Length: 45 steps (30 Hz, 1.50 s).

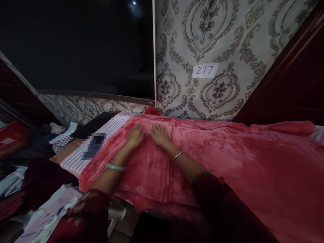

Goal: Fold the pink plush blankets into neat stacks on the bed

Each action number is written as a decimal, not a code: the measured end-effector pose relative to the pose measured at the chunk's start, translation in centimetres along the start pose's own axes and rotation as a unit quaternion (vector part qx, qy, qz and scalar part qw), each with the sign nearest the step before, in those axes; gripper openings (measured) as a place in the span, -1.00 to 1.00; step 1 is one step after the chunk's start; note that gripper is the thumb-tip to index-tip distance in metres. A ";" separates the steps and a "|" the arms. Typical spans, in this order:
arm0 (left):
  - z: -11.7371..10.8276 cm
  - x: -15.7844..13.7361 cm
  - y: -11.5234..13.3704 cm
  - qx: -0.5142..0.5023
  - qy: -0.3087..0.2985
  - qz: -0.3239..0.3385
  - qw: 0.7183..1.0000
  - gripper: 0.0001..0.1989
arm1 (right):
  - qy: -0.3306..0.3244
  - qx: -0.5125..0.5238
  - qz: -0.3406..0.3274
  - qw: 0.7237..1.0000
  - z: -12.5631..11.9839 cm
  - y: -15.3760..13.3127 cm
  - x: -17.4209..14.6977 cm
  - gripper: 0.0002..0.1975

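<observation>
Blanket (227,162) seemed mostly spread over the striped cloth (115,125), just some creases (169,173) and a bunched far edge (286,128) left. Left hand (135,135) and right hand (160,135) were flat on it, slightly apart, gripping nothing.

Left hand (135,135) and right hand (160,135) are blurred, palms hidden; the red blanket (222,158) runs off the right edge, the television (88,50) off the top; pixelation masks a dark object (95,146); bezel mark (151,103) is illegibly small.
</observation>
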<state>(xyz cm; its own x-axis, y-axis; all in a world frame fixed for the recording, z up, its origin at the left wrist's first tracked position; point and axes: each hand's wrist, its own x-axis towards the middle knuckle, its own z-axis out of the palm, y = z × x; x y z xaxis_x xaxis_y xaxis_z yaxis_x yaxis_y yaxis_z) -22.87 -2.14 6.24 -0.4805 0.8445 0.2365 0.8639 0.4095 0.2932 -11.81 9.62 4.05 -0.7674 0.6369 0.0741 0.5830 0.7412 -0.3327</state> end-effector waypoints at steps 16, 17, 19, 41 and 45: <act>4.5 -0.1 -0.7 0.147 -0.034 -0.020 0.988 -0.43 | -0.026 -0.067 0.111 0.991 0.6 6.0 -3.5 -0.27; 4.6 -0.1 -0.7 0.146 -0.033 -0.020 0.989 -0.43 | -0.028 -0.066 0.121 0.990 0.3 6.4 -3.8 -0.27; 4.8 -0.2 -0.7 0.147 -0.030 -0.019 0.989 -0.43 | -0.020 -0.063 0.130 0.989 -0.3 6.6 -4.0 -0.28; 6.7 6.9 -1.1 0.124 -0.082 0.001 0.989 -0.40 | 0.060 -0.042 0.089 0.993 2.5 5.8 3.8 -0.25; 6.6 6.9 -1.2 0.119 -0.090 -0.003 0.989 -0.39 | 0.046 -0.031 0.129 0.990 1.5 7.7 2.9 -0.27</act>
<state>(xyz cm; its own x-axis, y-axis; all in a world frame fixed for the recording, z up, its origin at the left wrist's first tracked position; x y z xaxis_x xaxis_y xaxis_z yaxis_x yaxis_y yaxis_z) -26.29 5.48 1.44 -0.4701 0.8806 0.0597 0.8822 0.4666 0.0634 -9.94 16.88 0.33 -0.5642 0.8217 0.0802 0.7742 0.5603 -0.2943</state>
